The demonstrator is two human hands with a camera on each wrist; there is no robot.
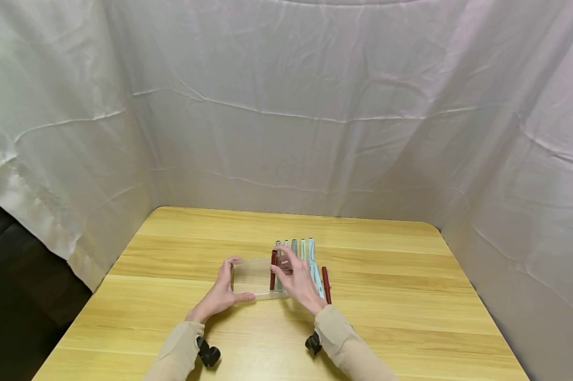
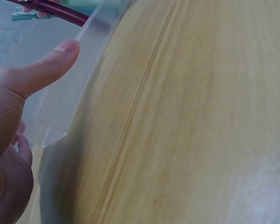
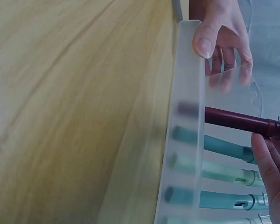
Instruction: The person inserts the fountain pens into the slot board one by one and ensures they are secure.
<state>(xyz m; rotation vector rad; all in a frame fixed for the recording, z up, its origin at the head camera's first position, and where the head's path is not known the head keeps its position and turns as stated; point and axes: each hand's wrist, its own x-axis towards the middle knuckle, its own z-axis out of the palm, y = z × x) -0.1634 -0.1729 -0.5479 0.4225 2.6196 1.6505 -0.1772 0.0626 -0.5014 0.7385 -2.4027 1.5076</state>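
Note:
My left hand (image 1: pixel 221 291) grips the left end of a clear plastic box (image 1: pixel 253 296), its thumb along the near wall and its fingers at the far side. A dark red pen (image 1: pixel 273 274) is pinched in my right hand (image 1: pixel 299 279), over the box. In the right wrist view the lower end of that red pen (image 3: pixel 235 120) is inside the near wall. Beside it, a teal pen (image 3: pixel 226 147), a light green pen (image 3: pixel 224 171) and more pens lie side by side in the box. My right hand hides part of this row in the head view.
Right of my right hand, a second dark red pen (image 1: pixel 326 283) and a light blue pen (image 1: pixel 317 279) lie at a slant. The wooden table (image 1: pixel 391 328) has pale curtains (image 1: pixel 286 132) behind it and at both sides.

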